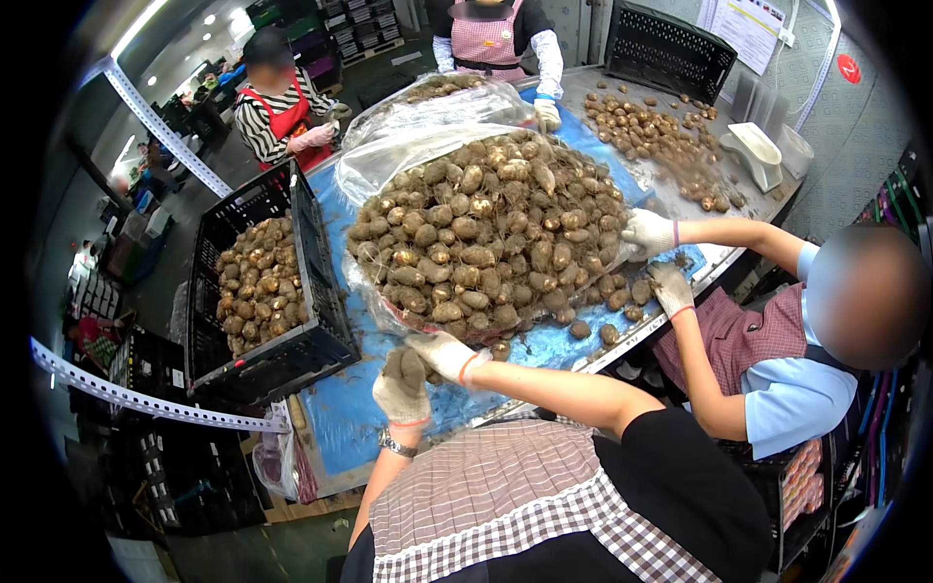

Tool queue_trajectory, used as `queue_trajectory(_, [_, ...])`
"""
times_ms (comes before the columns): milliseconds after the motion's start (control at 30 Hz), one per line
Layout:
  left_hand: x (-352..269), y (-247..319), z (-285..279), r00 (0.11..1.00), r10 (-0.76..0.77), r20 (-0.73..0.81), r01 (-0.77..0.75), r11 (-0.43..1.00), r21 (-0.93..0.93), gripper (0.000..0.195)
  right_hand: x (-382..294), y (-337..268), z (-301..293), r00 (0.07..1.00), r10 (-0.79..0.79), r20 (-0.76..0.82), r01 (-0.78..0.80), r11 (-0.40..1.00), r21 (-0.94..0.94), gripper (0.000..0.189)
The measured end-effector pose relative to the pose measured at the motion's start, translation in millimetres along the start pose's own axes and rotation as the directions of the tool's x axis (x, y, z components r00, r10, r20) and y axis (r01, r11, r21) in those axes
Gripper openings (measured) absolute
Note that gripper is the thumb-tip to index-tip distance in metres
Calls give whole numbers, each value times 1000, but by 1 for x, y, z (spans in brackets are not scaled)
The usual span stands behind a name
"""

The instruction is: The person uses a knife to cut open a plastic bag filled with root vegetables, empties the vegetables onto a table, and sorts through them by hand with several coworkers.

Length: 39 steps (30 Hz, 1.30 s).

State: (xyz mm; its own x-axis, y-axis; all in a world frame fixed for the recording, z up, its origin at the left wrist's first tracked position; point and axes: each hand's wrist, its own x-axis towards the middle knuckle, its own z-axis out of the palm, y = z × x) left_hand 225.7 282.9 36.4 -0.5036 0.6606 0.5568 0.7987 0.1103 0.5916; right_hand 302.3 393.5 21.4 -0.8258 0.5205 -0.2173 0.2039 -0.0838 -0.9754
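My left hand (pixel 401 386), in a soiled white knit glove with a watch at the wrist, is at the table's near edge. Its fingers meet those of my right hand (pixel 437 355), gloved alike, around a small brown tuber that is mostly hidden. Just beyond lies a big heap of hairy taro corms (pixel 474 240) on an opened clear plastic bag (pixel 408 149). A few loose corms (pixel 581 329) rest on the blue plastic sheet (pixel 342 430) right of my hands. At the left, a black plastic crate (pixel 270 364) holds more corms (pixel 262 284).
A co-worker's gloved hands (pixel 649 233) touch the heap's right side. Two other people stand across the table. Cleaner corms (pixel 641 124), a white scoop (pixel 754 153) and a black crate (pixel 670 47) are at the far right. A perforated metal bar (pixel 160 404) runs at the left.
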Motion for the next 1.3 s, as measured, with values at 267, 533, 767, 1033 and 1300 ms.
queue_trajectory(267, [16, -43, 7, 224, -555, 801, 962, -5, -272, 57, -12, -37, -14, 712, -681, 169, 465, 278, -840, 27])
queue_trajectory(533, [3, 6, 2, 983, -124, 133, 77, 947, 312, 27, 28, 13, 0, 977, 147, 155, -166, 979, 119, 46])
queue_trajectory(767, [-20, -44, 17, 909, -394, 135, 415, 877, -242, 36, 32, 37, 26, 893, -447, -57, 303, 689, -659, 30])
queue_trajectory(1033, [-11, -116, -3, 598, -715, 362, 775, 399, -490, 46, 46, -9, 57, 951, -306, 39, 223, 596, -771, 36])
queue_trajectory(1300, [-21, -122, -32, 953, -277, 124, 291, 949, -118, 44, 88, 37, 100, 998, 44, -50, -60, 921, -385, 40])
